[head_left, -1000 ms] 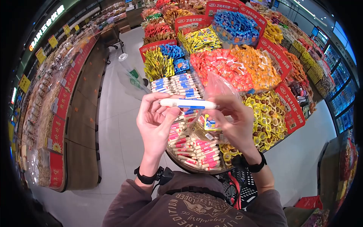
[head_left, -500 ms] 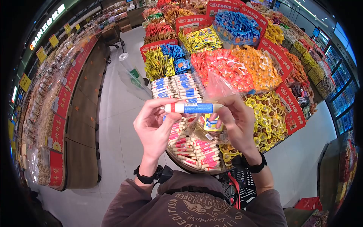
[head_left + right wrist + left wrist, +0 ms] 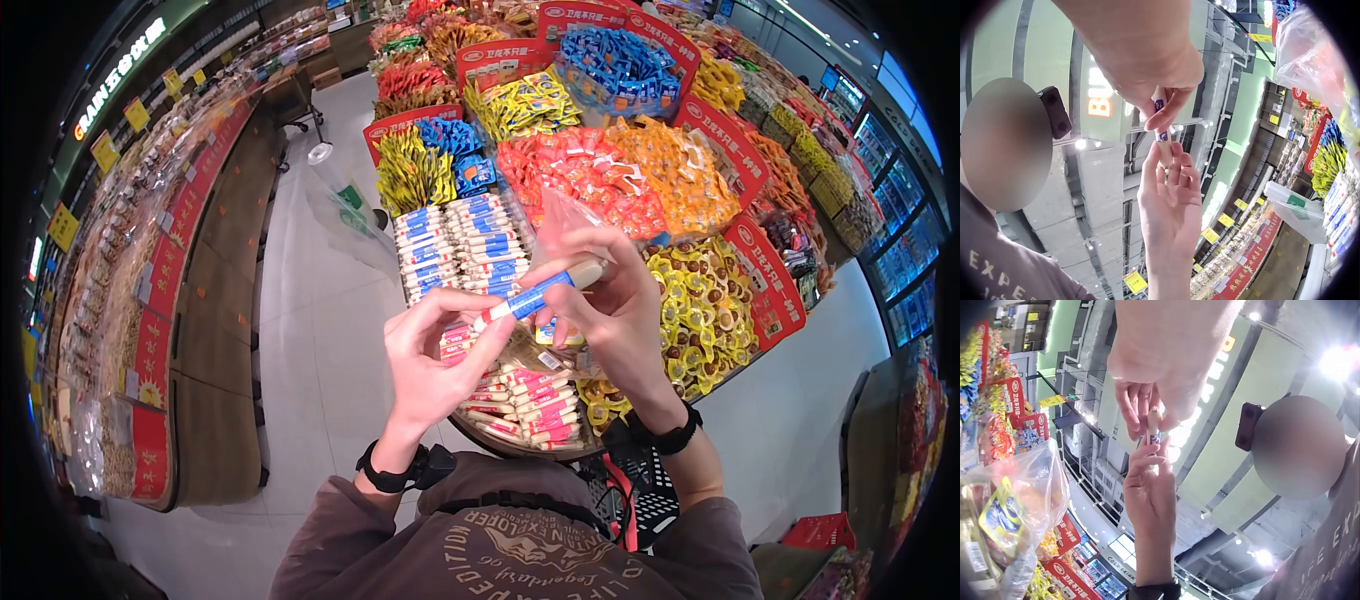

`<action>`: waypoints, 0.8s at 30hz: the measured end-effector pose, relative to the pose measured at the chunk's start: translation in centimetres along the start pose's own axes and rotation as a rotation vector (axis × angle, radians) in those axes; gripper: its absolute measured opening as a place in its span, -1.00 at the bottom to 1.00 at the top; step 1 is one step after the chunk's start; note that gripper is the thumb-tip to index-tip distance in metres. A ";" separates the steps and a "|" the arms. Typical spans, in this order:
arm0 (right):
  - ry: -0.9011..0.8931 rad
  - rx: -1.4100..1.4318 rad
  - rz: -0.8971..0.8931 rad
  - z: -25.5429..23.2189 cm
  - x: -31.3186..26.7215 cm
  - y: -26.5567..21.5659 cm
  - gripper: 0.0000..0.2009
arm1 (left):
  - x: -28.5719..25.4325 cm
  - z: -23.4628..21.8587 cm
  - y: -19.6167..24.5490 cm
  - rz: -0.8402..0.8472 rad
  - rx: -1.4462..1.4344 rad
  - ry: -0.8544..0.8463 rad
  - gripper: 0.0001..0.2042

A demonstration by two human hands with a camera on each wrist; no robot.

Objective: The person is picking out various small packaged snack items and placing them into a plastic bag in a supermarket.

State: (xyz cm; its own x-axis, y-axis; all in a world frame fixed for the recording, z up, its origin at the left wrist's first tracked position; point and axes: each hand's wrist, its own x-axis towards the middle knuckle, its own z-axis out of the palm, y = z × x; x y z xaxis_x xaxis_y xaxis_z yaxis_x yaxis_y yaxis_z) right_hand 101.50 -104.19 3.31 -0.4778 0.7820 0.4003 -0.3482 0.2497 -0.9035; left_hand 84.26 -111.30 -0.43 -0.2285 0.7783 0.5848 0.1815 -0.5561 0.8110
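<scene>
A sausage stick (image 3: 533, 294) in a blue and white wrapper is held between both hands, tilted with its left end low. My left hand (image 3: 487, 324) pinches the lower end and my right hand (image 3: 582, 274) pinches the upper end. The right hand also holds a clear plastic bag (image 3: 548, 345) with several packed snacks in it. In the left wrist view the left hand (image 3: 1147, 419) grips the stick (image 3: 1154, 427) from above, with the bag (image 3: 1013, 500) at the left. In the right wrist view the right hand (image 3: 1161, 103) grips the stick (image 3: 1162, 134) above the left hand (image 3: 1169, 164).
A round display stand (image 3: 770, 290) with red signs holds bins of coloured snacks, with more sausage sticks (image 3: 455, 240) just beyond my hands. A black basket (image 3: 640, 500) sits below at my right. A roll of plastic bags (image 3: 340, 195) stands by the grey floor aisle (image 3: 310, 330). Shelves (image 3: 150, 300) run along the left.
The stick has turned from level to tilted. My left hand has dropped and moved right with its end, and my right hand has raised the other end slightly.
</scene>
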 end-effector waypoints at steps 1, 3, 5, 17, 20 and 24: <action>0.002 0.012 -0.047 -0.1 0.1 0.1 -0.53 | 0.1 0.1 0.2 -0.017 -0.048 -0.027 -0.79; -0.038 -0.004 -0.026 -0.4 0.3 0.0 -0.45 | 0.4 -0.4 0.7 -0.133 -0.178 -0.107 -0.80; -0.080 -0.019 -0.005 -0.6 0.5 0.0 -0.37 | 0.7 -0.8 0.7 -0.250 -0.308 -0.184 -0.80; -0.020 -0.051 -0.132 -0.4 0.3 1.8 -0.50 | 1.4 0.3 -0.4 -0.329 -0.518 -0.101 -0.65; -0.117 -0.294 -0.072 -0.3 -0.4 1.5 -0.65 | 1.6 0.6 -0.4 -0.242 -0.483 -0.022 -0.64; -0.083 -0.245 -0.114 0.0 -0.3 2.4 -0.75 | 1.4 1.3 -0.1 -0.201 -0.445 0.024 -0.73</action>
State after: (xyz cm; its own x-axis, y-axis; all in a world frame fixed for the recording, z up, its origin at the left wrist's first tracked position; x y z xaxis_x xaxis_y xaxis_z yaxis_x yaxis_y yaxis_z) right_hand 100.84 -103.83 1.04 -0.5146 0.6939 0.5037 -0.2032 0.4720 -0.8579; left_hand 85.19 -109.73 0.28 -0.2396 0.8792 0.4119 -0.2941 -0.4701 0.8322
